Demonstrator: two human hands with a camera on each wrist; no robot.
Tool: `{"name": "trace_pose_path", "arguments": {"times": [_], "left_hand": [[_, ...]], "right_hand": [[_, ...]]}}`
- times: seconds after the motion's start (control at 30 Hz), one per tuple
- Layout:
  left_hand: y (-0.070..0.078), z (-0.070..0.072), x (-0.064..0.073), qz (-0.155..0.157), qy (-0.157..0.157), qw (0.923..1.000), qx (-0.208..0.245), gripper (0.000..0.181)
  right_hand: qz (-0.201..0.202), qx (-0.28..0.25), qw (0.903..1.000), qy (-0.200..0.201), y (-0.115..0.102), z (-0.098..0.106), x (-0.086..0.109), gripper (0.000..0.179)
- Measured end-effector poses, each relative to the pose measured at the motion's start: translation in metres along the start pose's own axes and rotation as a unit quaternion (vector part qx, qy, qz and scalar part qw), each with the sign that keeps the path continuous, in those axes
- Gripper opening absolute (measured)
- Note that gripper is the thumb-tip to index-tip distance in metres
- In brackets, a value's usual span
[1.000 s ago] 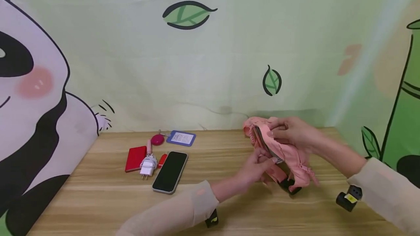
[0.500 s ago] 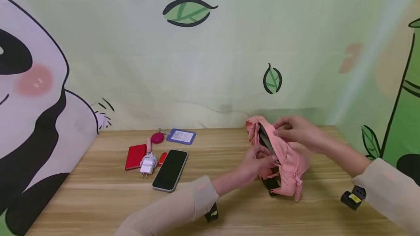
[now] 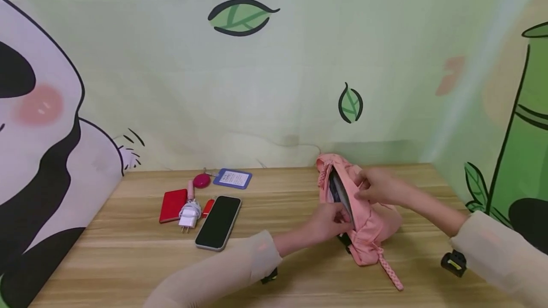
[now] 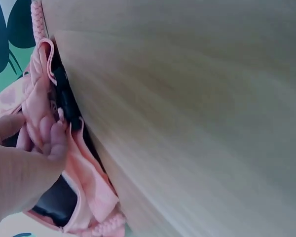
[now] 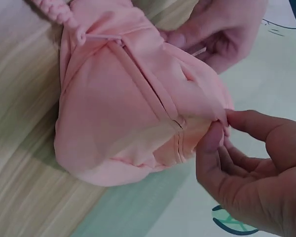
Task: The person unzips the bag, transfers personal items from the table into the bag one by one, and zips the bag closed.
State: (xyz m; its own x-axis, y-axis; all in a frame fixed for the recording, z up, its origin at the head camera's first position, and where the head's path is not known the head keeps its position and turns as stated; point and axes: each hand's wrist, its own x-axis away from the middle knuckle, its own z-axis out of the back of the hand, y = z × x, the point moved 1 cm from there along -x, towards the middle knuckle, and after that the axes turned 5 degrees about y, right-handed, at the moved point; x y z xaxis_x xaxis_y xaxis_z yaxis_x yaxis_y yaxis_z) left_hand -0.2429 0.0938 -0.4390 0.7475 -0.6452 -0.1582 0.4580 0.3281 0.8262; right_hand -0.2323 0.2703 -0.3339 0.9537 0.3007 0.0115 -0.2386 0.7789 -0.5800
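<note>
A pink fabric bag (image 3: 369, 225) with braided zipper pulls stands on the right of the table, its long zipped mouth gaping over a dark grey lining. My left hand (image 3: 327, 222) pinches the edge at the near end of the mouth. Higher up, my right hand (image 3: 383, 187) pinches the right edge between thumb and forefinger, as the right wrist view also shows. A black buckle (image 4: 66, 96) and strap lie along the bag's underside in the left wrist view. One braided pull (image 3: 390, 270) trails onto the table. What lies deep in the bag is hidden.
At the left of the table lie a phone (image 3: 219, 223), a red notebook (image 3: 173, 206), a white charger with coiled cable (image 3: 189, 215), a small orange-red item (image 3: 208, 207), a pink tube (image 3: 190, 190), a round crimson item (image 3: 201, 180) and a blue card holder (image 3: 233, 178). A printed cloth (image 3: 274, 84) hangs behind.
The bag has been turned and lowered to sit more upright on the table, its mouth facing more left and wider apart. Both hands kept their hold; the near braided pull now hangs down onto the table.
</note>
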Motion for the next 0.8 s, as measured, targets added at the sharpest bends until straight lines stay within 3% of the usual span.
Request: {"name": "trace_pose_path", "arguments": {"times": [0.2, 0.37, 0.5, 0.6, 0.8], "left_hand": [[-0.002, 0.007, 0.008, -0.051, -0.050, 0.9956, -0.061, 0.008], [-0.003, 0.005, 0.008, -0.076, -0.066, 0.9844, -0.145, 0.017], [0.002, 0.002, 0.007, -0.124, -0.078, 0.9546, -0.260, 0.020], [0.005, 0.004, 0.009, -0.157, -0.078, 0.9342, -0.311, 0.024], [-0.001, 0.026, 0.022, -0.195, -0.057, 0.9278, -0.313, 0.036]], "right_hand": [[-0.011, 0.070, 0.9965, 0.044, 0.001, 0.004, -0.002, 0.020], [-0.030, 0.046, 0.9983, 0.019, 0.004, 0.003, -0.005, 0.023], [-0.047, 0.002, 0.9989, 0.000, 0.006, 0.004, -0.007, 0.019], [-0.051, -0.034, 0.9981, -0.008, 0.008, 0.005, -0.007, 0.012], [-0.070, -0.120, 0.9896, -0.035, 0.009, 0.008, -0.002, 0.013]]}}
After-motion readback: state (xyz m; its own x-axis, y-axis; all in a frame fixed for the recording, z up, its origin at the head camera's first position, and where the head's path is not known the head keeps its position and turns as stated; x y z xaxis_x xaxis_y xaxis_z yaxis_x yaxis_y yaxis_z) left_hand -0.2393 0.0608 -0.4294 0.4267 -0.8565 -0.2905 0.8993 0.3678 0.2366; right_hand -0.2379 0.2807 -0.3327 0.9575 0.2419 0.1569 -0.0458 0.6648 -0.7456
